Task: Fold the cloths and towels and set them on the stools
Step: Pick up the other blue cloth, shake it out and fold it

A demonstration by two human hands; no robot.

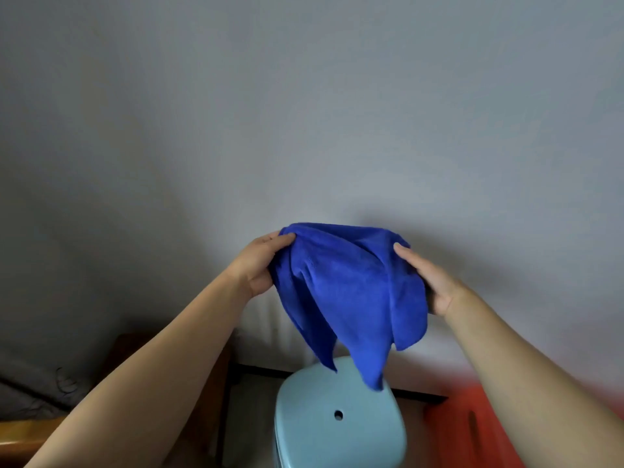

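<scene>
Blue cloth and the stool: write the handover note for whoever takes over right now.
Left hand: grips the blue cloth at its upper left edge.
Right hand: holds the cloth's right side, thumb on the front.
Cloth: held up in the air in front of the wall, loose and bunched, its lower corners hanging just above the light blue stool.
Stool: bare seat, nothing set on it. A red item lies to its right, too blurred to identify.
Done: cloth picked up.
Left: fold it, then set it on the stool.
</scene>
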